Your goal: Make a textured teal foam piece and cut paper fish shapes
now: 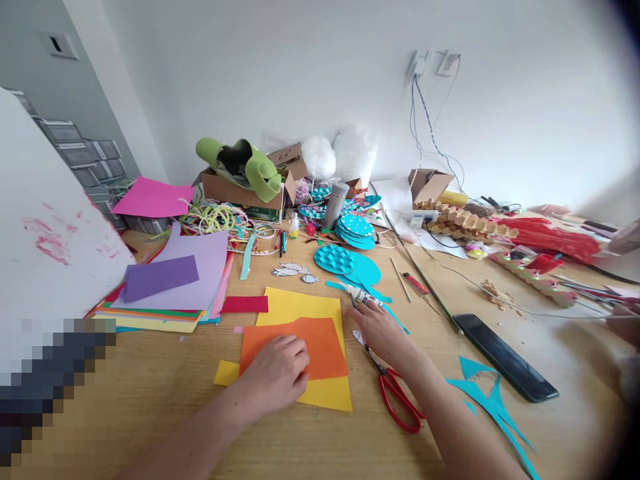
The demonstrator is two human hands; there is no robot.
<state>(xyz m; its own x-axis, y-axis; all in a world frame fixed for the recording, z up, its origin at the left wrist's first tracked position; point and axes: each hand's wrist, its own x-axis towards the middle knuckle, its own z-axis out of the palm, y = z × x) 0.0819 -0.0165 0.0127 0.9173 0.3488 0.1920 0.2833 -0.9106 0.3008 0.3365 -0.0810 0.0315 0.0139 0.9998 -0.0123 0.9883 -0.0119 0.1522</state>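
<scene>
My left hand point(280, 370) rests on an orange sheet of paper point(320, 340), fingers curled and pressing it down. Under that sheet lies a larger yellow sheet point(327, 395), showing at the top, right side and bottom. My right hand point(373, 320) has its fingers around a white glue bottle point(364, 295), which lies tilted near blue paper strips; the fingertips are partly hidden. Below my right wrist are red-handled scissors point(395, 400), with a small white fish-shaped cutout point(358, 338) by their tips. A red paper strip point(245, 304) sits left of the yellow sheet.
Stacked coloured paper point(200, 293) stands at the left. Blue discs point(367, 267), a grey flask point(336, 207) and fish cutouts point(290, 269) lie beyond my hands. On the right are a black phone point(505, 357), blue scraps point(480, 393), a long stick and another person's hand point(625, 323).
</scene>
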